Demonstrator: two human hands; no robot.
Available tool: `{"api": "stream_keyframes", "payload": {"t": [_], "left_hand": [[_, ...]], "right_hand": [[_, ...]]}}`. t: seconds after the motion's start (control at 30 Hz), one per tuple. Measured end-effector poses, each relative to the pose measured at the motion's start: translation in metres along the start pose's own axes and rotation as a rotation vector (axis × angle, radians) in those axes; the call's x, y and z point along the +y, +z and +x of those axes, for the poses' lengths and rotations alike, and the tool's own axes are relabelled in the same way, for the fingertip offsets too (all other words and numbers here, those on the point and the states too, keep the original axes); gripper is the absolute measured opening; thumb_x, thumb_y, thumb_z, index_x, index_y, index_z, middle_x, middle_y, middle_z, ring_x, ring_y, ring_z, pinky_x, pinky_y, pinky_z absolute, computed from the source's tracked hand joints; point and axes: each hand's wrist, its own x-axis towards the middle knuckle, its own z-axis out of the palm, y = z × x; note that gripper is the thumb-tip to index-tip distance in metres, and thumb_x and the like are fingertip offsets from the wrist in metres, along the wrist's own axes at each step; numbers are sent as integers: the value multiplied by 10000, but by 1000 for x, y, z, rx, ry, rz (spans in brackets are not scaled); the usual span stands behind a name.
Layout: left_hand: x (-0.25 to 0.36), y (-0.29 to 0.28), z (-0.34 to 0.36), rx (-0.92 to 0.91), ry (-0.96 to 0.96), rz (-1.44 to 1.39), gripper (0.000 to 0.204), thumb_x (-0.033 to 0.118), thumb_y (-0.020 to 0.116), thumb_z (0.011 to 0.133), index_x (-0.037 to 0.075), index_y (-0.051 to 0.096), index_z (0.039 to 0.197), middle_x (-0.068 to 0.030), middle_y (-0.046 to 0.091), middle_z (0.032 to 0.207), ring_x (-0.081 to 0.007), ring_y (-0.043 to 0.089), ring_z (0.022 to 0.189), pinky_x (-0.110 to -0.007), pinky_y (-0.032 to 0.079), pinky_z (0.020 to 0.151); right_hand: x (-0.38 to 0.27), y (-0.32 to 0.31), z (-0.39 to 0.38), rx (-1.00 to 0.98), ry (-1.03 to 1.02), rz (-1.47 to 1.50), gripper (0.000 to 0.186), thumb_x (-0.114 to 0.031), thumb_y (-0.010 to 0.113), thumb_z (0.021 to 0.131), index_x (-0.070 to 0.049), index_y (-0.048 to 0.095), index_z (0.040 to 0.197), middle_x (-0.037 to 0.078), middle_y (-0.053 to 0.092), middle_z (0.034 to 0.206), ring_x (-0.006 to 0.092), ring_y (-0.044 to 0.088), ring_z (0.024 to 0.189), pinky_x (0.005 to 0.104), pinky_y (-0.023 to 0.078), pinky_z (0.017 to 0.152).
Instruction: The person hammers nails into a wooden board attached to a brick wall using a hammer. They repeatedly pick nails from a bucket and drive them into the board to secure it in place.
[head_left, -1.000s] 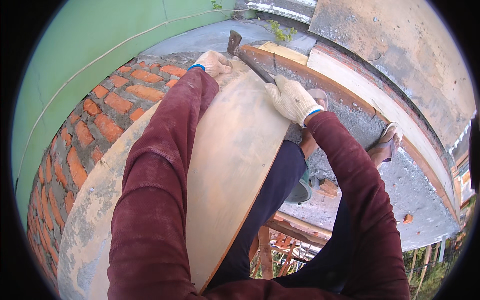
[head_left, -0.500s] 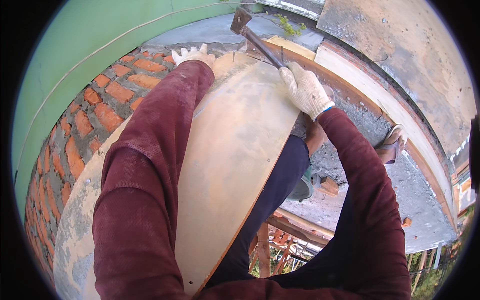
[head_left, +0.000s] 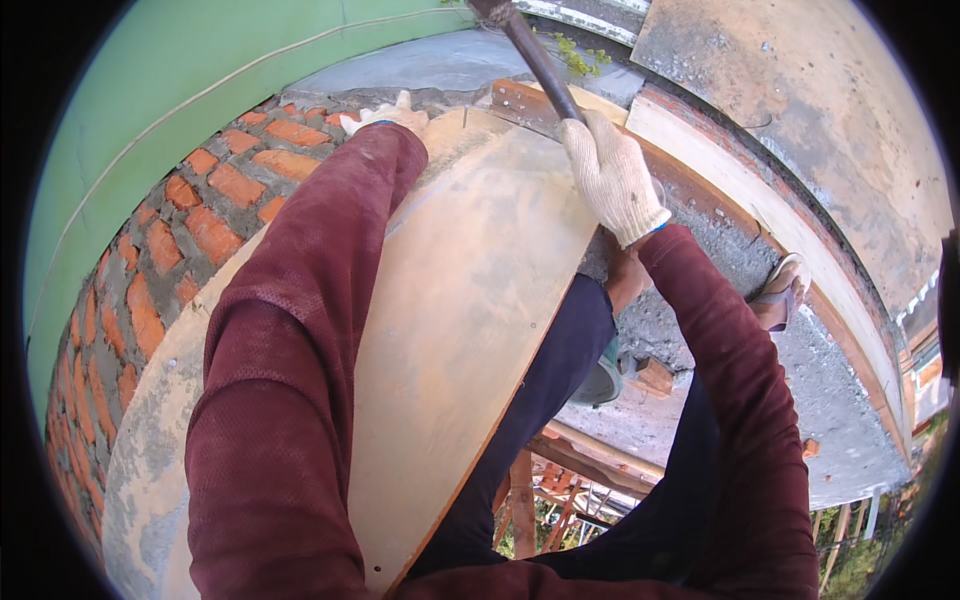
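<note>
My right hand (head_left: 615,180), in a white knitted glove, grips the dark handle of a hammer (head_left: 540,68). The hammer's head is raised to the top edge of the view, where it is partly cut off. My left hand (head_left: 390,115), gloved too, rests with fingers apart at the far end of a pale plywood panel (head_left: 460,330), by the brick wall; my sleeve hides part of it. A thin nail (head_left: 464,118) sticks up at the panel's far end. Beyond it lies the end of a brown wooden board (head_left: 520,100).
A brick wall (head_left: 212,232) with rough mortar runs along the left, below a green wall (head_left: 130,120). At right are a concrete ledge (head_left: 850,400), a sandalled foot (head_left: 778,290) and a loose brick piece (head_left: 655,377). Between my legs, a drop shows timber poles (head_left: 523,500).
My right hand has swung the hammer upward, so its head now leaves the top of the view. The left hand stays at the panel's far end, its fingers shifted slightly.
</note>
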Motion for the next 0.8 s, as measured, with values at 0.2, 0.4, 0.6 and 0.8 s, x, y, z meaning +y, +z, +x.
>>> {"api": "stream_keyframes", "payload": {"t": [0.2,0.4,0.6,0.8], "left_hand": [[2,-1,6,-17,63,77,402,282,420,1070,296,529,1457,-61,383,1627,-379,454,1438,-784,220,1158],[-2,0,10,-66,79,92,393,187,477,1044,217,533,1432,-85,241,1675,-375,472,1430,-815,320,1101],[6,-24,-13,-124,205,185,433,150,509,1023,191,506,1454,-80,252,1670,-331,508,1413,-788,369,1079],[-5,-4,14,-66,29,-11,447,179,498,1028,178,481,1474,-75,194,1703,-345,495,1420,-781,318,1125]], "right_hand": [[29,7,18,-29,-9,-81,427,-402,497,1067,13,588,1098,311,690,886,479,689,867,527,527,727],[16,3,21,-59,-74,-184,450,-422,507,1062,20,590,1086,305,689,861,482,693,830,523,525,704],[7,7,23,244,-28,216,456,-436,535,1049,16,587,1081,277,685,828,445,706,820,488,527,683],[39,19,19,-191,-84,-280,423,-408,546,1052,10,597,1089,193,634,747,382,664,711,434,520,686]]}}
